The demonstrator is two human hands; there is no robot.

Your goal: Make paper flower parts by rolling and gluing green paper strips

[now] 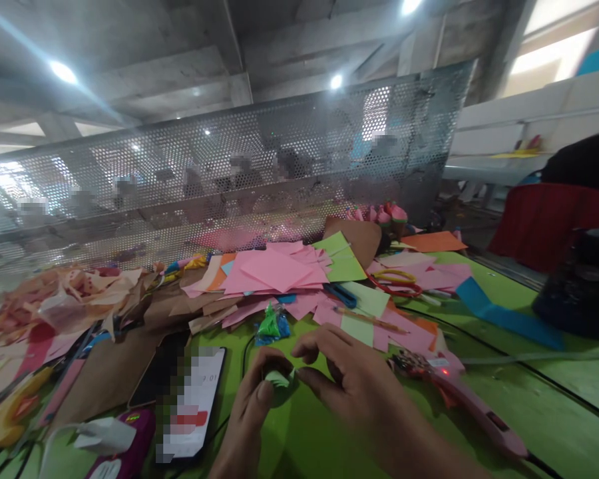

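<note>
Between the thumb and curled fingers of my left hand [252,399] is a small piece of light green paper [281,380], bent into a curve. My right hand [349,379] is just to its right, index finger and thumb bent and apart, the thumb tip at the paper's edge. Whether the thumb touches it I cannot tell. Beyond both hands lies a small bright green item [269,324] with blue plastic around it. A pink glue gun [472,406] with a lit red light rests right of my right hand.
A phone [199,399] lies left of my left hand, beside a white plug [107,436] and yellow-handled scissors [14,412]. Pink paper sheets [274,269], a blue stapler [340,295] and a pencil [374,320] lie ahead. Behind stands a perforated metal screen [279,133]. Cables cross the right side.
</note>
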